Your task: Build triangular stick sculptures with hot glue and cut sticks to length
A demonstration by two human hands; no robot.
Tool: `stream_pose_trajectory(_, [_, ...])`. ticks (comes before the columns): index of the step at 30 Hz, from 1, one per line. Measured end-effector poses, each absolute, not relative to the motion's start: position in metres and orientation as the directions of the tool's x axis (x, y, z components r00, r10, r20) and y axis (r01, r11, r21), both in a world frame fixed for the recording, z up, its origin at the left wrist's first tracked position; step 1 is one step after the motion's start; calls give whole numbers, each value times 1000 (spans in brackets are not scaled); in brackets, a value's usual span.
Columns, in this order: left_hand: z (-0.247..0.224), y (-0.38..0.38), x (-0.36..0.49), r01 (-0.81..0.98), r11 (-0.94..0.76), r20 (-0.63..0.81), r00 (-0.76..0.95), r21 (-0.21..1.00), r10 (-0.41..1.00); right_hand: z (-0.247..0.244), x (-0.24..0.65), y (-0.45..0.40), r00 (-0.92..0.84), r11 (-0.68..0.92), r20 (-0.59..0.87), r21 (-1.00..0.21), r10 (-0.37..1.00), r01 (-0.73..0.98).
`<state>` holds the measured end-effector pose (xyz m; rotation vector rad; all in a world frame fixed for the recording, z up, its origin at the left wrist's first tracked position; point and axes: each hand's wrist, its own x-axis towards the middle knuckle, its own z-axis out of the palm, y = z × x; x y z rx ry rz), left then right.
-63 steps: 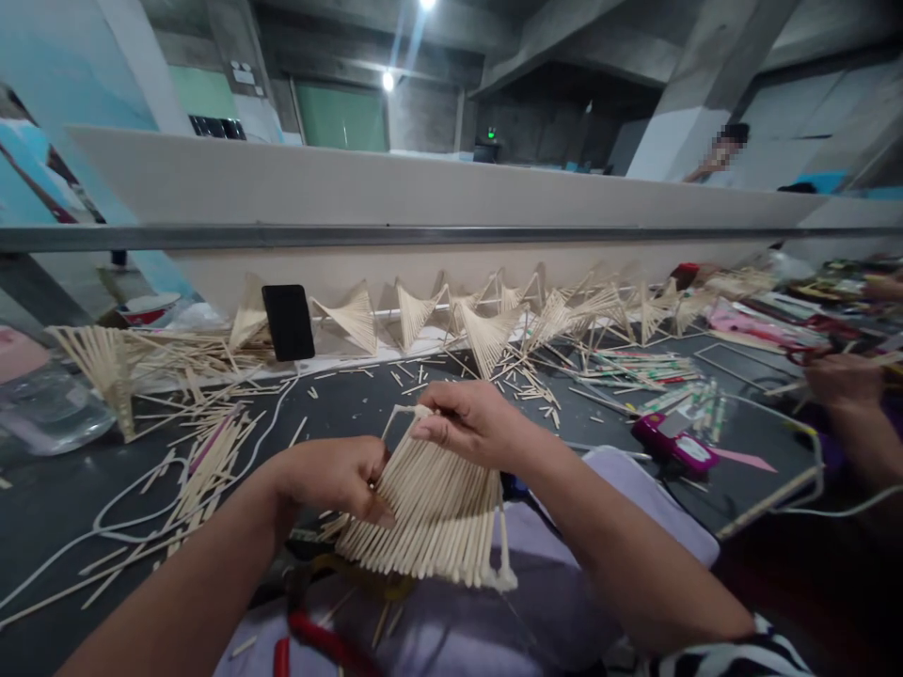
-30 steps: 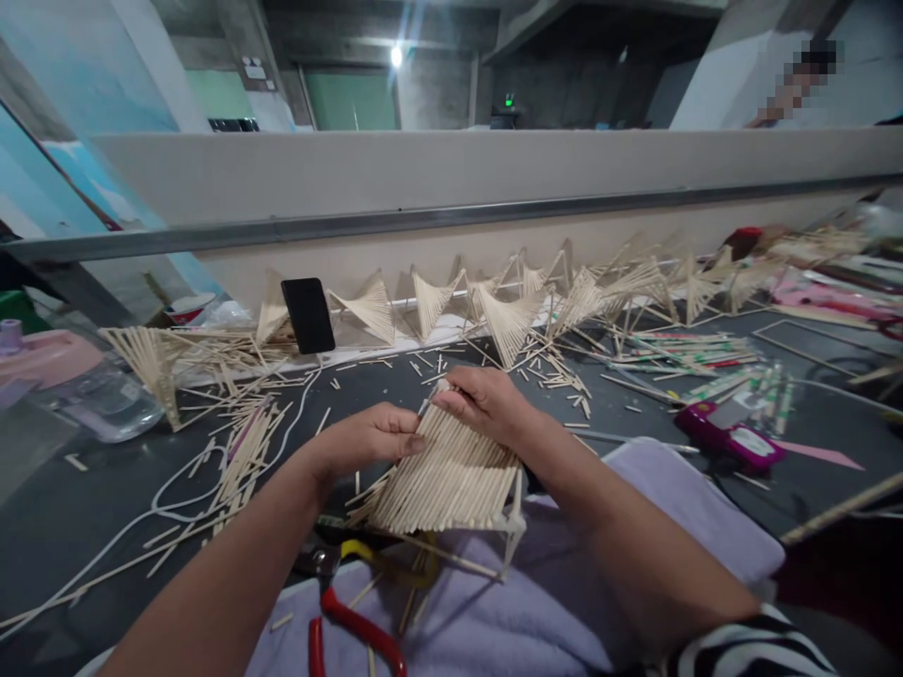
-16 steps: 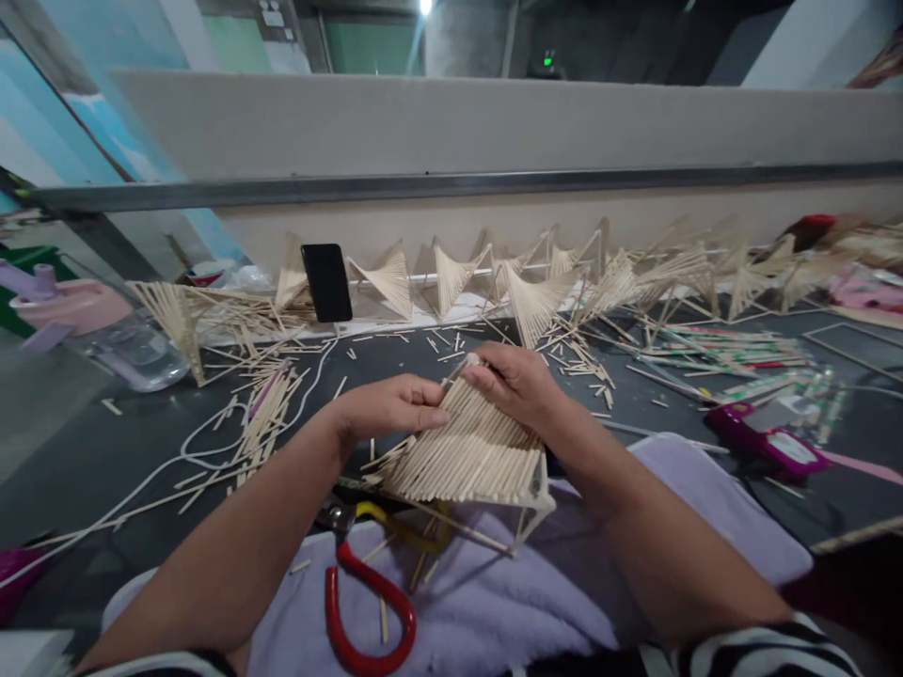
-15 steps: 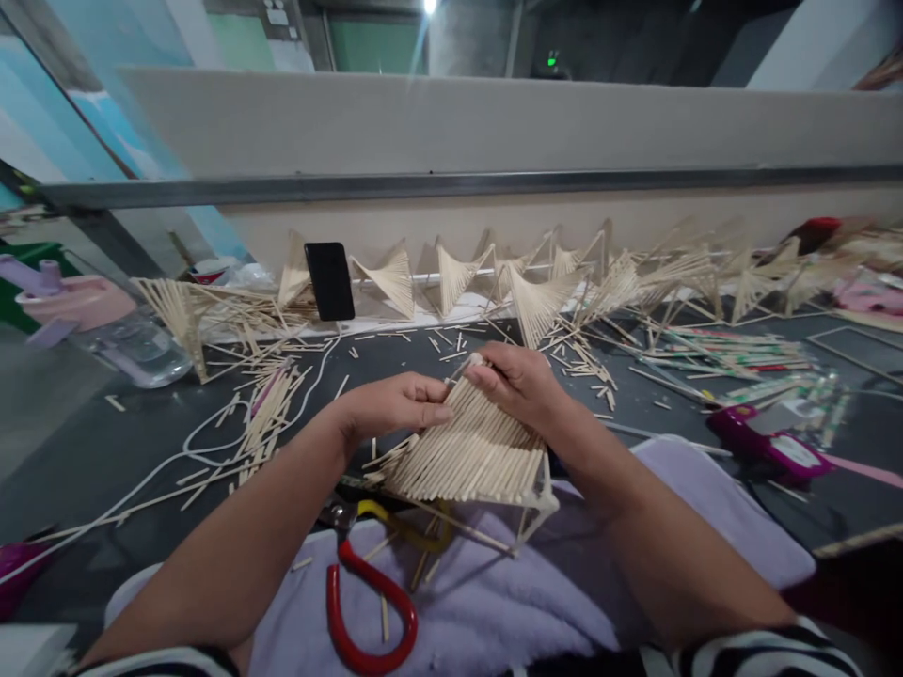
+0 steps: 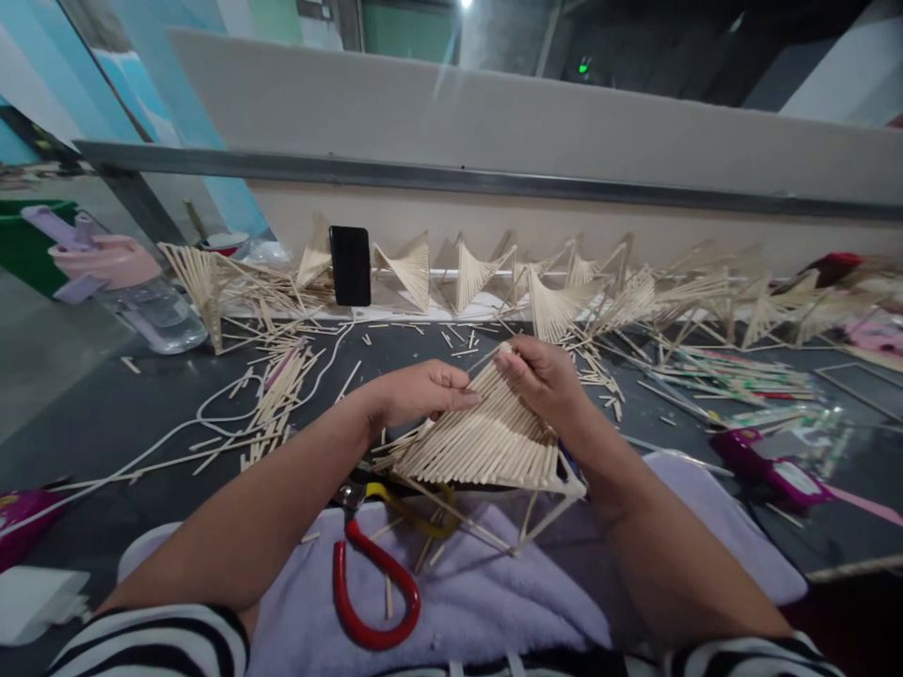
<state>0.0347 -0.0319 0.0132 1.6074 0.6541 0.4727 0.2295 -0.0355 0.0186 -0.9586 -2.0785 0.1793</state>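
Dark counter (image 5: pixel 141 414) below a pale partition (image 5: pixel 494 122): stick fan (image 5: pixel 486 442) in both hands, face mostly filled

Landmark, upright black phone (image 5: pixel 351 266). Row of similar twisted pieces (image 5: pixel 557 306) off to its right, one more close on its left, another farther left. Drink bottle (image 5: pixel 134 282) well to the phone's left; loose sticks (image 5: pixel 282 385) heaped between, spilling forward of it.

Stick fan well in front of the phone and to its right, tilted, above a lilac towel (image 5: pixel 494 592). Red-handled pliers (image 5: pixel 381 559) on the towel, much nearer than the phone and almost straight in front of it.

Right grip (image 5: pixel 542 371) closed firmly on the whitish apex (image 5: pixel 504 349), thumb across the front. Left grip (image 5: pixel 427 390) closed too, thumb pressed to the sticks along the edge on the phone's side, fingers curled. Cannot tell of any separate stick between those fingers.

Judging progress, looks well advanced. Done, as far as visible: sticks packed side by side across the broad face, spreading from apex to lower rim; corner joint (image 5: pixel 575 489) whitened, apparently glued. Below the face, open frame of bars (image 5: pixel 546 520). Possibly unfinished: edge near the left grip, with uneven stick ends poking out beyond. Cannot tell fixed ends from loose ones there.
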Motion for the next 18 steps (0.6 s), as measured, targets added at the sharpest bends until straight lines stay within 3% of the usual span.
stream_pose_trajectory(8, [8, -26, 32, 169, 27, -159, 847, 985, 506, 22, 220, -39, -436, 746, 624, -407, 648, 527])
stream_pose_trajectory(18, [7, -40, 43, 183, 163, -244, 786, 969, 568, 19, 221, -35, -465, 769, 626, -395, 626, 503])
